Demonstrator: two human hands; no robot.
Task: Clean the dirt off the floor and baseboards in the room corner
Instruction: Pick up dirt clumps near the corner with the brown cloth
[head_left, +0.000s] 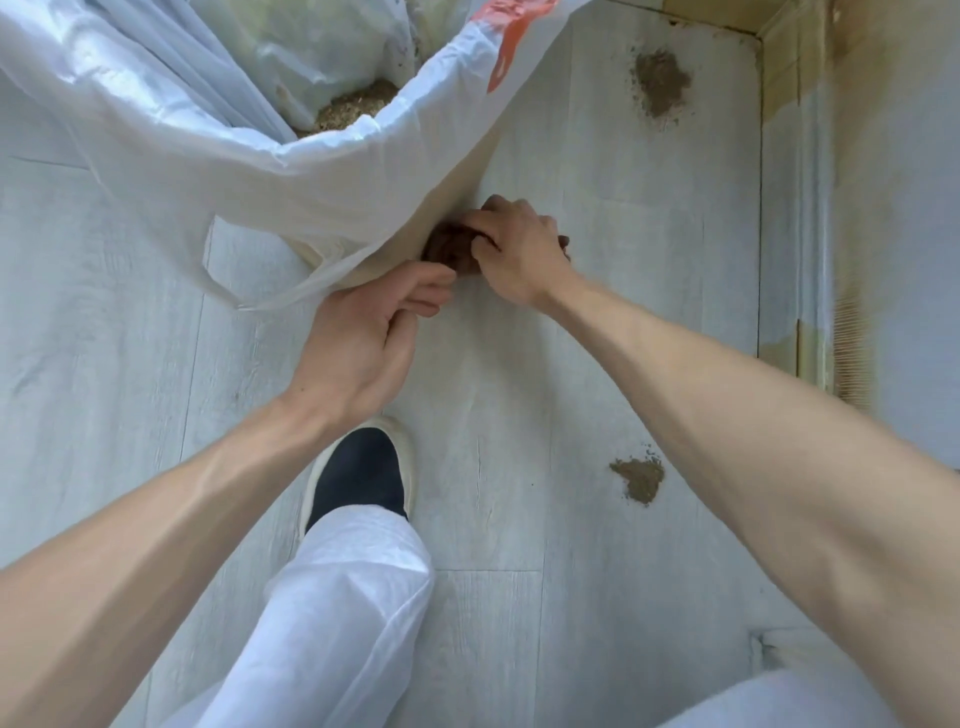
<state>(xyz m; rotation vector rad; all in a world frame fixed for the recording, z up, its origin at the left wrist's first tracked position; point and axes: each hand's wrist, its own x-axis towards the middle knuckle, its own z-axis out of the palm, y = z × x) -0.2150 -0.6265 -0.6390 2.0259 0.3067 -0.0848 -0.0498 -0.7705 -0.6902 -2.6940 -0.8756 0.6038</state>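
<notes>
A brown clump of dirt (448, 250) lies on the pale floor (597, 322) right beside a large white plastic bag (322, 171). My right hand (519, 249) curls over the clump and grips it. My left hand (363, 332) pinches the lower edge of the bag, just below the clump. Inside the bag lies a heap of tan dirt (353, 106). A dirt pile (661, 83) sits near the room corner at the top right. A smaller dirt pile (640, 479) lies on the floor under my right forearm. The baseboard (779, 78) at the corner shows yellowish stains.
My foot in a dark slip-on shoe (358, 475) and a white trouser leg (332, 613) stand on the floor below my hands. The wall and baseboard (810, 270) run down the right side. A bag handle loop (223, 280) hangs at the left.
</notes>
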